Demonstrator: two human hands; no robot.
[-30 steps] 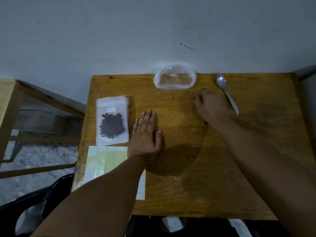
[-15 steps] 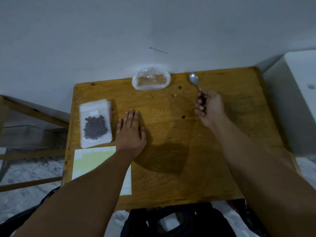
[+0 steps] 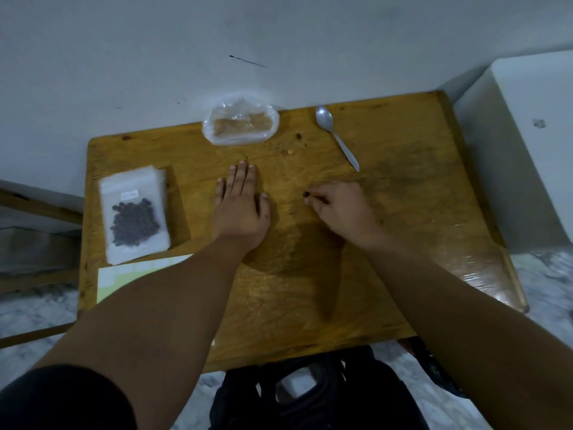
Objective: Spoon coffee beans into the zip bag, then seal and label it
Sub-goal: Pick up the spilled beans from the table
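Observation:
A clear zip bag with dark coffee beans and a small white label lies on a stack of bags at the table's left. My left hand rests flat on the wooden table, fingers straight, just right of that bag. My right hand sits mid-table with curled fingers and pinches a dark coffee bean at its fingertips. A metal spoon lies on the table beyond the right hand, untouched. A crumpled open plastic bag lies at the back edge.
A few loose bits lie between the plastic bag and the spoon. A sheet of pale labels lies at the front left, partly under my left forearm. A white box stands to the table's right.
My right hand has moved from beside the spoon's handle toward the middle of the table, nearer me. My left hand stays flat. The view has shifted.

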